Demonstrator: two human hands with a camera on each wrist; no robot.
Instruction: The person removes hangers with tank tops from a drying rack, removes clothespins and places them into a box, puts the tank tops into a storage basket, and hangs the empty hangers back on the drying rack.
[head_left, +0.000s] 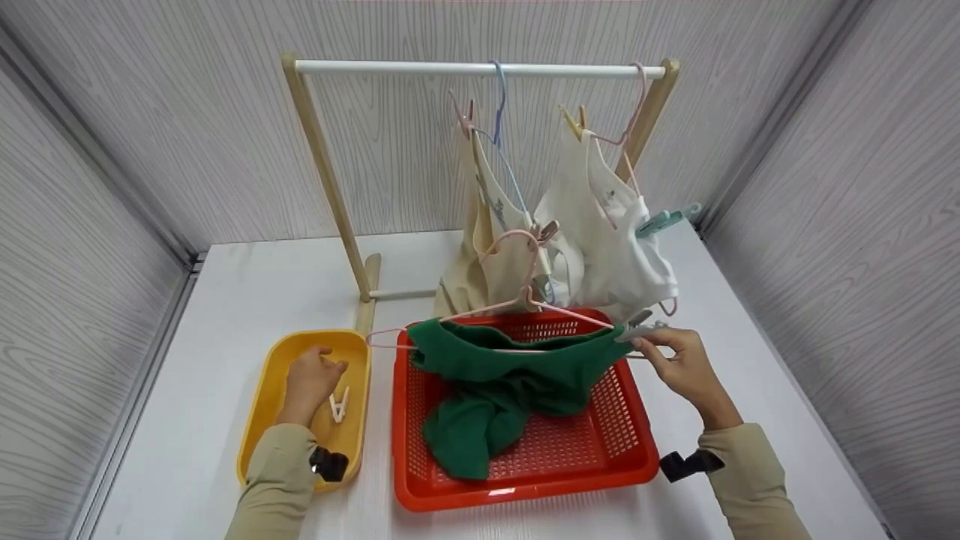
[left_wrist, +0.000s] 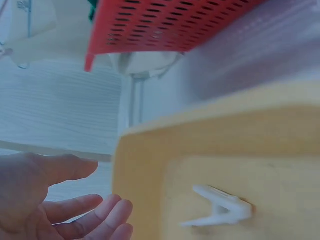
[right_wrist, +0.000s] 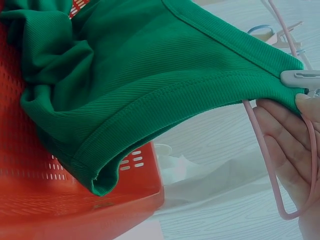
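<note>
A green tank top (head_left: 517,367) hangs on a pink hanger (head_left: 525,296) above the red basket (head_left: 525,499), its lower part bunched inside. My right hand (head_left: 686,367) pinches the top's right strap at the hanger's end, thumb in front and fingers behind. Right by the thumb, a grey clothespin (right_wrist: 302,79) clips the strap. Over the yellow basin (head_left: 259,420) is my left hand (head_left: 311,379), fingers loosely bent and holding nothing. Below it, a white clothespin (left_wrist: 220,206) lies on the basin floor.
Behind the basket stands a rack with a white rail (head_left: 420,68). A beige garment (head_left: 480,247) on a blue hanger and a white garment (head_left: 600,217) on a pink hanger hang from it, clipped with clothespins. Walls enclose the table (head_left: 202,360).
</note>
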